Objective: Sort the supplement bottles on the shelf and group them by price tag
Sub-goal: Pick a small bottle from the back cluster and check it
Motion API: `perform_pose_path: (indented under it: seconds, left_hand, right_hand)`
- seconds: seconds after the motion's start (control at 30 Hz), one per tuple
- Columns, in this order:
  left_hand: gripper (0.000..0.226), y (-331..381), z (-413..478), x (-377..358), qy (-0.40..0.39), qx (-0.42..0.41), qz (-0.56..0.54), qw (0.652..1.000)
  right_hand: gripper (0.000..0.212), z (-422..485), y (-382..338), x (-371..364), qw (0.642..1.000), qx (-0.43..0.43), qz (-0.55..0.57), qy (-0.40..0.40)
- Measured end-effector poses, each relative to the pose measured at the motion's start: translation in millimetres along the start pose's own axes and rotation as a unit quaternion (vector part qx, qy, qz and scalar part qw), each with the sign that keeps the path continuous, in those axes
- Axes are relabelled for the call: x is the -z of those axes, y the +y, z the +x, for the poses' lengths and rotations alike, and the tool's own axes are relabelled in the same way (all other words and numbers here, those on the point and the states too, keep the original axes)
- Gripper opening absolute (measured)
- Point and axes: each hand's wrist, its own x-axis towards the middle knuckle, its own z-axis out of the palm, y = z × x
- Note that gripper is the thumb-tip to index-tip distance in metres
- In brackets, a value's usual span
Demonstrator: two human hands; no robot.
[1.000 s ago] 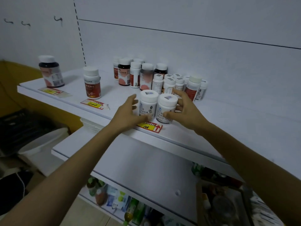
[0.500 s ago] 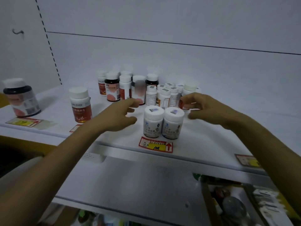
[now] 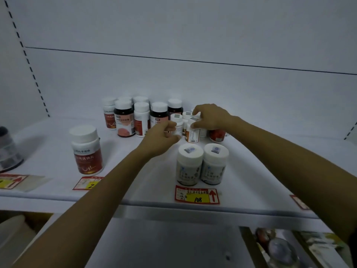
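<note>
Clasping bottles [image 3: 193, 134]: left grip [image 3: 161, 140], right grip [image 3: 211, 117].

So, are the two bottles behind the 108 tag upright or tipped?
Upright. The left bottle and right bottle stand on their bases, caps on top.

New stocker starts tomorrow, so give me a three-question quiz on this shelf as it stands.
1. Fill in: the lone red-labelled bottle has a ___ cap.
2. True or false: two grey-labelled bottles stand side by side just behind the 108 tag.
3. The left hand and right hand are both at: A the small bottles at the back; B the red-labelled bottle; C the 108 tag.
Key: 1 white; 2 true; 3 A.
</note>
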Motion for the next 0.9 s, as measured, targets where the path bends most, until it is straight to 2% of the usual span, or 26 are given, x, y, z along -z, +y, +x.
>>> perform_pose_path:
  seconds: [0.13,0.27,0.4,0.5,0.6,0.77,0.9]
  left_hand:
    - [0.052,0.8,11.8,-2.6,0.0,-0.028,0.015,1.0]
    - [0.052,2.9,17.9,-7.9,-0.001,-0.043,0.023,0.999]
    - [0.048,1.5,17.4,-14.2,-0.027,-0.021,-0.012,0.999]
    - [0.052,-4.0,16.3,-17.4,-0.037,-0.001,-0.024,0.999]
    - [0.058,-6.9,13.5,-18.5,-0.025,-0.001,-0.016,1.0]
    - [0.063,-2.3,9.7,-11.5,-0.021,-0.027,-0.051,0.998]
    - [0.055,15.8,10.3,5.4,0.038,-0.054,-0.095,0.993]
  right_hand:
    - [0.047,9.6,-2.5,-7.6,0.999,-0.007,-0.026,0.026]
    - [0.041,9.2,-4.0,-12.6,0.999,-0.005,0.002,0.036]
    - [0.04,4.0,-7.1,-9.7,0.999,0.022,0.042,0.02]
    - [0.037,-0.1,-12.7,-9.7,0.997,0.035,0.071,0.001]
    - [0.031,-2.6,-17.3,-9.5,0.995,0.052,0.084,0.015]
    - [0.032,-8.8,-25.6,10.5,0.973,0.071,0.216,0.04]
    - [0.033,-15.8,-30.5,33.7,0.941,0.072,0.318,0.092]
